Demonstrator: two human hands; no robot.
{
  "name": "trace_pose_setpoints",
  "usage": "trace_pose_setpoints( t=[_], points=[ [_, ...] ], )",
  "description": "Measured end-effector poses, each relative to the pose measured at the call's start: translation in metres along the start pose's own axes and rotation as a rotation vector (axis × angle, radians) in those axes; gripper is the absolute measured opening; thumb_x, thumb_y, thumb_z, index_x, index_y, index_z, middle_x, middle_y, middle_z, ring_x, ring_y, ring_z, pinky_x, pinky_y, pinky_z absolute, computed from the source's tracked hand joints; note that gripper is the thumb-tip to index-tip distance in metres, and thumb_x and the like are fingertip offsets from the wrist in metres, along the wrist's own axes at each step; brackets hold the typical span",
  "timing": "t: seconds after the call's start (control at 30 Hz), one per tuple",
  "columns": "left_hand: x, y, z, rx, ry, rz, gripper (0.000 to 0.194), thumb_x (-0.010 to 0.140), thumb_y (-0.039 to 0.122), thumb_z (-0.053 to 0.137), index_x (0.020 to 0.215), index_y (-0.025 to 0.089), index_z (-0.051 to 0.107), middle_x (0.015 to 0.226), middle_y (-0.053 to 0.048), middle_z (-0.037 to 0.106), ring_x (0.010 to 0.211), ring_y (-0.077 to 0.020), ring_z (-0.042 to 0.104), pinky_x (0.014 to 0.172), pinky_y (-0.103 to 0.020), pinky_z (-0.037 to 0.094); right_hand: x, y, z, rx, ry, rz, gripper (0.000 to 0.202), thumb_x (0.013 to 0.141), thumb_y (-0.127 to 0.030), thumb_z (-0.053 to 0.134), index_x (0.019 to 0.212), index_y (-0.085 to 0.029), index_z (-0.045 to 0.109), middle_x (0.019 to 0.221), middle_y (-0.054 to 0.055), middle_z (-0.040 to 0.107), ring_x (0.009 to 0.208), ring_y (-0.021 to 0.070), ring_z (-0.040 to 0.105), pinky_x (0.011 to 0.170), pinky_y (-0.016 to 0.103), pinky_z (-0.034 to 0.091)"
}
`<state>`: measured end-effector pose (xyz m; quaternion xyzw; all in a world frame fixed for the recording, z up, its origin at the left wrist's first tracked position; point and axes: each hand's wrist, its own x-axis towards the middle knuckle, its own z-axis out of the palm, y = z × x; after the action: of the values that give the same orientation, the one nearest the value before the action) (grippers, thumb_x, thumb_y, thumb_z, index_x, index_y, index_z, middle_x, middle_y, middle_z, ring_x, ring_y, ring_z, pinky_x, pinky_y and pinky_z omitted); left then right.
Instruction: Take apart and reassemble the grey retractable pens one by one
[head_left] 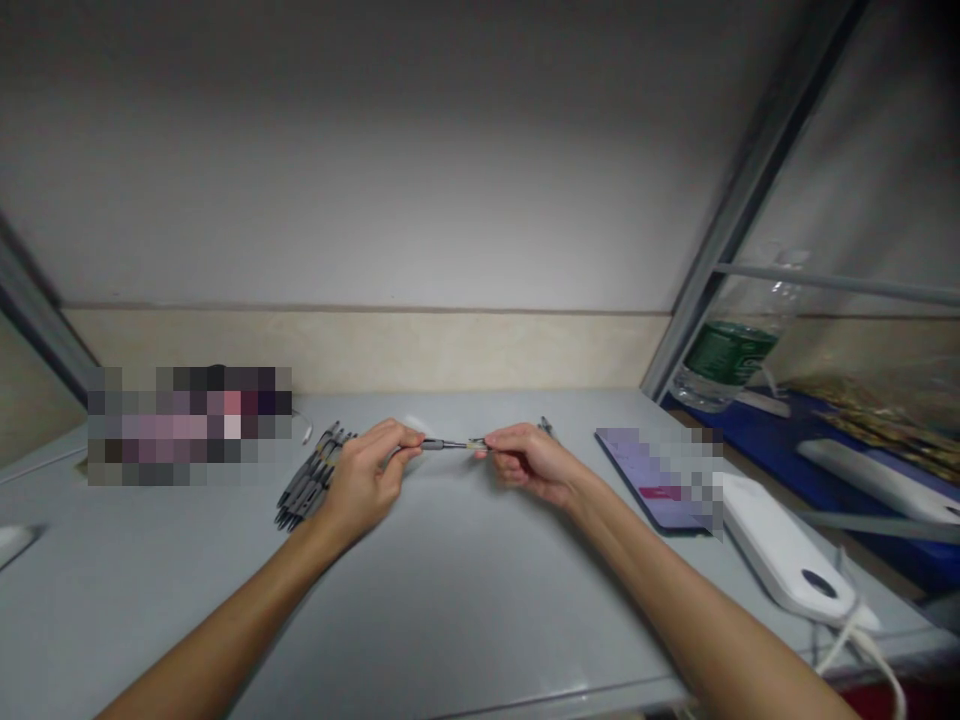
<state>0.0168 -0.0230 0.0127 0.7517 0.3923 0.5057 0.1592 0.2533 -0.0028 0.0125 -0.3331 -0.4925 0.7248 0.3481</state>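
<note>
A grey surface [465,600] spreads beneath everything. Taking the held pen as the dial's centre, a clear plastic bottle with a green label [727,352] is between two and three o'clock, a white power bank [780,550] between three and four, and a smartphone [652,490] at three. The left hand [367,470] is at nine, its grip closed on the grey barrel; the right hand [536,462], at three, pinches the slender end. Beyond the left hand, also at nine, lies a pile of grey pens [306,485]. The held pen [444,444] spans level between both hands.

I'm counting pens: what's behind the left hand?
Grey pens show behind the left hand, on the table; whatever the hand covers can't be seen, so no full count.
</note>
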Motion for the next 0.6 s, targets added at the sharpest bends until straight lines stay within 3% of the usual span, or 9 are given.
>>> trace_pose_setpoints(
  t=[0.07, 0.17, 0.27, 0.33, 0.43, 0.53, 0.6],
  points=[
    [0.0, 0.005, 0.0, -0.003, -0.004, 0.083, 0.011, 0.078, 0.017, 0.058, 0.074, 0.022, 0.068, 0.076, -0.006, 0.067, 0.077, -0.0203, 0.06, 0.076, -0.03, 0.044, 0.002, 0.0, -0.001, 0.117, -0.017, 0.028, 0.019, 0.074, -0.028, 0.064, 0.072, -0.008, 0.066, 0.042, -0.009, 0.032, 0.037, 0.0038, 0.024, 0.039, 0.019, 0.019],
    [-0.001, 0.008, 0.004, -0.008, -0.065, 0.134, 0.01, 0.078, 0.017, 0.059, 0.079, 0.021, 0.068, 0.08, -0.008, 0.068, 0.081, -0.0212, 0.06, 0.08, -0.031, 0.044, 0.007, 0.0, 0.002, 0.257, 0.115, -0.109, 0.016, 0.075, -0.027, 0.066, 0.07, -0.011, 0.064, 0.054, -0.002, 0.051, 0.045, 0.0063, 0.043, 0.044, 0.018, 0.034],
    [-0.005, 0.01, 0.011, 0.022, -0.259, 0.159, 0.016, 0.079, 0.022, 0.06, 0.094, 0.021, 0.065, 0.093, -0.008, 0.067, 0.091, -0.0215, 0.059, 0.086, -0.032, 0.043, 0.011, -0.004, 0.007, 0.381, 0.283, -0.301, 0.011, 0.076, -0.026, 0.065, 0.077, -0.016, 0.063, 0.079, 0.003, 0.064, 0.069, 0.0118, 0.059, 0.059, 0.021, 0.046],
    [-0.007, 0.009, 0.015, 0.102, -0.381, 0.178, 0.024, 0.082, 0.026, 0.057, 0.105, 0.021, 0.06, 0.103, -0.008, 0.065, 0.098, -0.0212, 0.057, 0.09, -0.033, 0.042, 0.011, -0.009, 0.008, 0.484, 0.332, -0.34, 0.008, 0.079, -0.025, 0.061, 0.083, -0.018, 0.06, 0.079, 0.003, 0.065, 0.072, 0.0139, 0.061, 0.063, 0.024, 0.048],
    [-0.006, 0.002, 0.016, 0.305, -0.43, 0.172, 0.022, 0.086, 0.031, 0.05, 0.104, 0.02, 0.058, 0.102, -0.007, 0.063, 0.098, -0.0208, 0.055, 0.089, -0.034, 0.042, 0.009, -0.018, 0.009, 0.643, 0.319, -0.353, 0.015, 0.083, -0.032, 0.051, 0.076, -0.019, 0.054, 0.056, -0.003, 0.053, 0.049, 0.0121, 0.052, 0.05, 0.025, 0.044],
    [-0.002, -0.006, 0.01, 0.586, -0.346, 0.105, 0.021, 0.089, 0.032, 0.042, 0.092, 0.018, 0.059, 0.091, -0.007, 0.063, 0.092, -0.0223, 0.055, 0.084, -0.035, 0.042, 0.005, -0.028, 0.011, 0.697, 0.249, -0.361, 0.042, 0.084, -0.054, 0.039, 0.059, -0.02, 0.042, 0.042, -0.007, 0.031, 0.034, 0.0089, 0.03, 0.035, 0.021, 0.027],
    [0.001, -0.011, 0.003, 0.78, -0.282, 0.024, 0.022, 0.089, 0.03, 0.04, 0.088, 0.018, 0.059, 0.089, -0.008, 0.062, 0.09, -0.024, 0.055, 0.082, -0.036, 0.042, 0.004, -0.036, 0.014, 0.69, 0.22, -0.344, 0.046, 0.084, -0.055, 0.035, 0.053, -0.021, 0.034, 0.041, -0.008, 0.022, 0.032, 0.0073, 0.018, 0.032, 0.02, 0.016]
  ],
)
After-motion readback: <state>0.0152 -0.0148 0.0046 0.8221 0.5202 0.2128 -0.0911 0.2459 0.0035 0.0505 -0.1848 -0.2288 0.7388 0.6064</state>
